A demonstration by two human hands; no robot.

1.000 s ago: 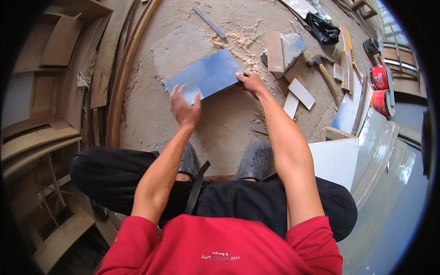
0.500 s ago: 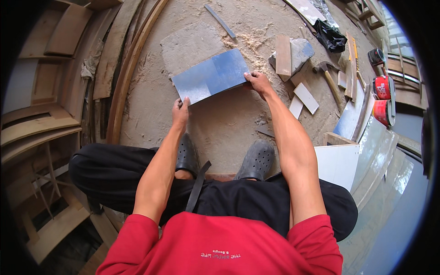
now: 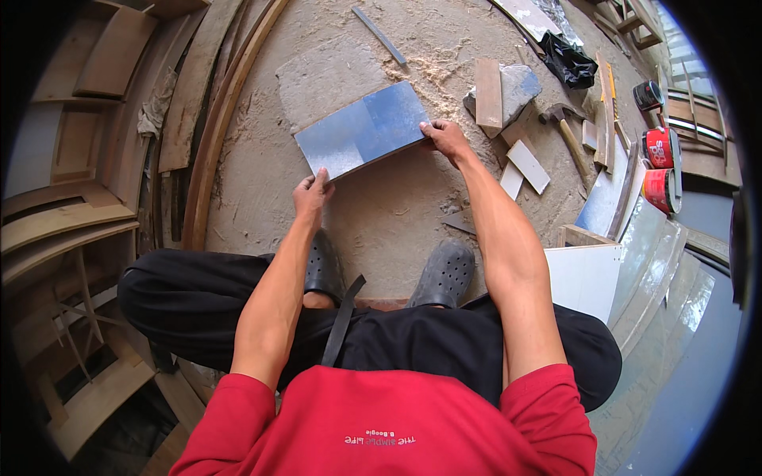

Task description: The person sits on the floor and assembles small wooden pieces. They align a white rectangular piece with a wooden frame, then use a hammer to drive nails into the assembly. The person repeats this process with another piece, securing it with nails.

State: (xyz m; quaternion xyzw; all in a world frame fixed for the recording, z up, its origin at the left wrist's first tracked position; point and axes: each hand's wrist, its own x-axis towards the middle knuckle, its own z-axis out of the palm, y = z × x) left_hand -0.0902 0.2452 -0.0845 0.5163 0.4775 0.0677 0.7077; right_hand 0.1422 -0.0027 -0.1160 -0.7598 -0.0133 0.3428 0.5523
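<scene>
A rectangular blue-and-white faced board (image 3: 365, 131) is held out in front of me above the floor, tilted with its right end farther away. My left hand (image 3: 313, 193) grips its near left corner, thumb on the top face. At the right end, my right hand (image 3: 446, 140) clasps the edge, also with the thumb on top. The fingers of both hands are mostly hidden beneath the board. Behind it lies a flat grey slab (image 3: 317, 83) on the floor.
To the right are a claw hammer (image 3: 571, 143), a wood block (image 3: 489, 95) on a stone, white offcuts (image 3: 528, 167), a black plastic bag (image 3: 570, 62) and red cans (image 3: 659, 148). A thin metal strip (image 3: 379, 36) lies far ahead. Wooden frames (image 3: 71, 214) and planks (image 3: 194, 95) line the left.
The board has shifted very slightly left and away, with both hands still on it. Otherwise the scene looks the same.
</scene>
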